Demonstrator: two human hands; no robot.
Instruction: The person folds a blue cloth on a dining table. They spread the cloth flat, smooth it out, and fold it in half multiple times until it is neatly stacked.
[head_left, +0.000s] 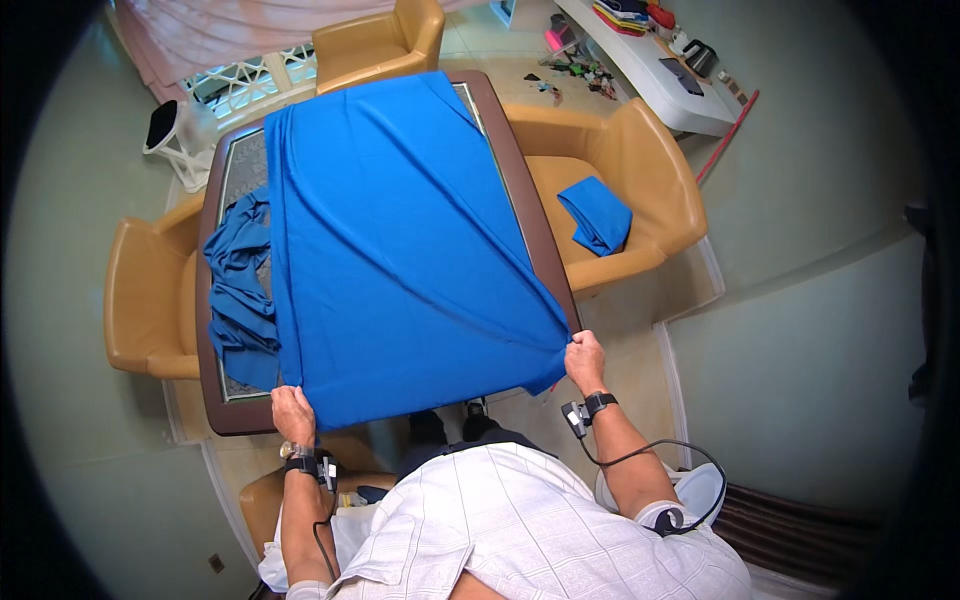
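Observation:
A large bright blue cloth (405, 255) lies over most of a brown-edged table (502, 135), with diagonal creases across it. My left hand (293, 414) grips its near left corner at the table's front edge. At the near right corner, my right hand (585, 360) holds the cloth between thumb and fingers. Between my hands the near edge hangs past the table. Along the left side the cloth shows layered folds. A crumpled darker blue cloth (244, 292) rests beside it on the table's left part.
Tan armchairs stand left (150, 300), right (660, 180) and behind the table (375, 52). A folded blue cloth (600, 214) lies on the right chair's seat. A white desk (645, 75) holds stacked clothes and a kettle (700, 58). Scraps (589, 75) litter the floor.

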